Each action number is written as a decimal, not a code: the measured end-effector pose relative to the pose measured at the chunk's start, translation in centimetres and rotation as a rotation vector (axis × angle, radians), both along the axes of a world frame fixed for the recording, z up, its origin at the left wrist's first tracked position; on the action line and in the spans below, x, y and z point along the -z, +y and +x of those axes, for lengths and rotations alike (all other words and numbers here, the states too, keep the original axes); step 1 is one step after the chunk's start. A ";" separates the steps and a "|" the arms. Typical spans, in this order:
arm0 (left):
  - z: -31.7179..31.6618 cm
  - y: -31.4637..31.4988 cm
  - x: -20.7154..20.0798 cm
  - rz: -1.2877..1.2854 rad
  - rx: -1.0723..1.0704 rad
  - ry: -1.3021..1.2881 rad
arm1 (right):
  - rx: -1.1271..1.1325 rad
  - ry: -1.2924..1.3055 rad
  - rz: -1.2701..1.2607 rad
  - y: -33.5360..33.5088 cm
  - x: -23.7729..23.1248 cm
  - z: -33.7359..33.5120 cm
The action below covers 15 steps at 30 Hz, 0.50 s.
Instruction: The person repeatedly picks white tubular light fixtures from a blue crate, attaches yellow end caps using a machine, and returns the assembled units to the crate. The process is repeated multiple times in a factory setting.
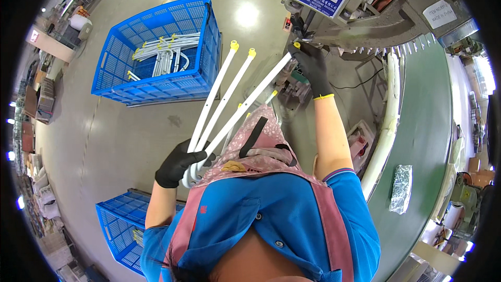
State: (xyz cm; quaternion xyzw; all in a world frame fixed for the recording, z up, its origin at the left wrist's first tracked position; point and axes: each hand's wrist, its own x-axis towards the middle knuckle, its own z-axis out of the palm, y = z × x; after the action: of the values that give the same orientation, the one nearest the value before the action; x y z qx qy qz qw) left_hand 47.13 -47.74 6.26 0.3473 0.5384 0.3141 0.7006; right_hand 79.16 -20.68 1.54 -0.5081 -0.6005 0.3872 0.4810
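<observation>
My left hand (179, 166), in a black glove, is closed round the lower ends of three white tubes, which fan out upward. Two of these, the left tube (213, 96) and the middle tube (231, 86), end in yellow tips pointing away from me. The right-hand tube (261, 86) slants up to my right hand (311, 65), also gloved in black. Its fingers close on that tube's yellow-tipped end, close beside a machine (360, 28). More yellow tips (274, 93) show just beyond my apron, their tubes mostly hidden.
A blue crate (162, 89) at far left holds several yellow-tipped white tubes. Another blue crate (117, 230) stands at near left. Along the right runs a green surface (425, 125) bearing a crinkled clear packet (401, 189). A long pale padded strip (385, 136) edges it.
</observation>
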 end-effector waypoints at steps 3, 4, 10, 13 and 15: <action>-0.1 0.0 -0.4 -0.024 0.024 0.002 | -0.025 0.013 -0.138 -0.4 0.9 -0.2; 0.0 0.2 -0.2 0.019 0.038 0.008 | -0.025 -0.040 -0.064 -0.3 1.1 -0.1; 0.9 0.2 1.8 -0.011 0.057 0.081 | -0.049 -0.490 0.016 -0.2 3.5 0.8; 1.2 -0.1 1.8 0.091 0.022 -0.036 | -0.057 -0.271 -0.157 -1.2 5.0 0.8; 1.3 0.0 1.7 0.016 -0.003 -0.068 | -0.047 -0.247 -0.183 -2.7 5.8 1.1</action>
State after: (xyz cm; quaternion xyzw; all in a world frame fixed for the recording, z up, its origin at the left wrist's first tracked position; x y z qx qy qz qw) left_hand 48.44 -47.70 4.60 0.3410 0.5122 0.3310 0.7154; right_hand 80.22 -23.37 -4.21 -0.5795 -0.6289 0.3860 0.3460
